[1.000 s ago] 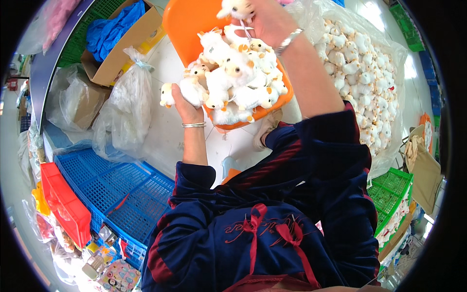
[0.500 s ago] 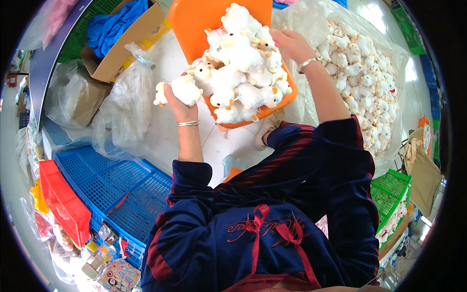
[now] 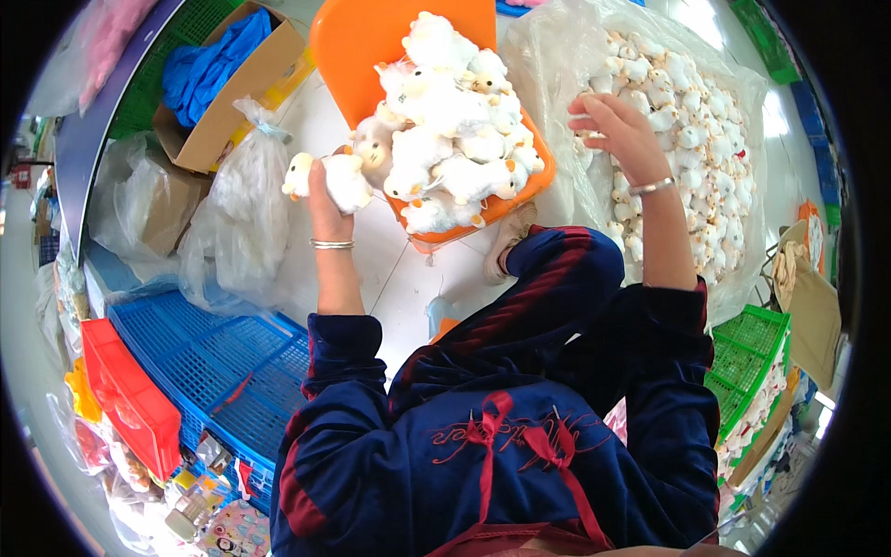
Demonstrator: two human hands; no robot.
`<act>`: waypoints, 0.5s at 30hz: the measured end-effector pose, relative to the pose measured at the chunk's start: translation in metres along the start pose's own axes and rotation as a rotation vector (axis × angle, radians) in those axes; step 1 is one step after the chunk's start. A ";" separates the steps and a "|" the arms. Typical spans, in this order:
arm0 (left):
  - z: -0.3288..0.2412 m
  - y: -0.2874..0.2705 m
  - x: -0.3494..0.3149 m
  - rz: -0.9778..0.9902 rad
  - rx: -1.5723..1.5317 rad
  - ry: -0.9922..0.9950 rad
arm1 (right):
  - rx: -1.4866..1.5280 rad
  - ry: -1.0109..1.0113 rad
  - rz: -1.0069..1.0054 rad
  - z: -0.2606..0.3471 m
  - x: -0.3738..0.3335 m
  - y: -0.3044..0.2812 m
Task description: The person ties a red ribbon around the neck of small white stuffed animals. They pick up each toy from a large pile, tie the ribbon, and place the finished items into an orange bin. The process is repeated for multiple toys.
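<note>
My left hand (image 3: 327,209) is closed around a small white plush animal (image 3: 348,182), left of the pile. Its head with a dark eye sticks out on the thumb's left side. Many similar plush animals (image 3: 432,102) are heaped on an orange chair (image 3: 348,42) in front of me. One blurred plush (image 3: 373,147) lies at the heap's left edge, close to my left fingers. To the right, my right hand (image 3: 624,135) hovers above the edge of a clear plastic bag (image 3: 548,56), fingers apart with nothing visible in them. Several more plush animals (image 3: 691,139) fill that bag.
Blue plastic crates (image 3: 223,348) and a red bin (image 3: 130,399) stand at the left. Behind them are a tied plastic bag (image 3: 246,204) and a cardboard box (image 3: 200,144) with blue sheeting. A green crate (image 3: 747,357) sits at the right, and my knee (image 3: 575,260) is below the chair.
My right hand has left the heap and moved right, over the plastic bag. My left hand has shifted slightly left with the plush animal still in it.
</note>
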State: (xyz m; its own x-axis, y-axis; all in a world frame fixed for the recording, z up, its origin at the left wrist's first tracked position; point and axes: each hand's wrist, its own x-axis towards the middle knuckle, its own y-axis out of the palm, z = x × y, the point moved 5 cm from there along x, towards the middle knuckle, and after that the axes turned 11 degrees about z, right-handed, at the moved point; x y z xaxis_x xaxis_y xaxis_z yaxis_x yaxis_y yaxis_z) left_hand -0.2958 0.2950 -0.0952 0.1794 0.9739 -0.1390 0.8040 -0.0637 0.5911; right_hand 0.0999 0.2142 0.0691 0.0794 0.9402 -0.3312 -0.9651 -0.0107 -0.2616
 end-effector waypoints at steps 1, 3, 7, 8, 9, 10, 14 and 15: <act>-0.002 -0.002 -0.001 -0.014 0.032 -0.022 | -0.056 0.006 0.020 -0.006 -0.012 -0.002; -0.005 -0.006 -0.004 -0.044 0.094 -0.062 | -0.171 0.016 0.063 -0.022 -0.038 -0.015; -0.002 -0.013 -0.005 -0.047 -0.012 -0.138 | -0.194 0.053 0.090 -0.045 -0.093 -0.027; -0.001 -0.015 -0.004 -0.069 -0.044 -0.138 | -0.083 -0.015 0.093 -0.045 -0.106 -0.026; -0.002 -0.013 -0.007 -0.045 -0.039 -0.121 | 0.028 -0.081 0.084 -0.046 -0.121 -0.029; -0.004 -0.012 -0.011 -0.027 -0.039 -0.097 | 0.136 -0.134 0.269 -0.047 -0.137 -0.024; -0.006 -0.008 -0.019 -0.003 -0.054 -0.057 | 0.365 -0.317 0.813 -0.031 -0.187 0.008; -0.003 -0.007 -0.021 0.022 -0.078 -0.071 | 0.302 -0.246 0.689 -0.035 -0.186 0.007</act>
State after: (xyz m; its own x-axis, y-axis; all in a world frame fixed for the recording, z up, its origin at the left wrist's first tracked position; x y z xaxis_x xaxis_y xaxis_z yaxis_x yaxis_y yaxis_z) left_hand -0.3071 0.2760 -0.0945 0.2386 0.9543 -0.1801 0.7534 -0.0649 0.6543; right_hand 0.0872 0.0268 0.0971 -0.5843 0.8041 -0.1096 -0.8055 -0.5582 0.1991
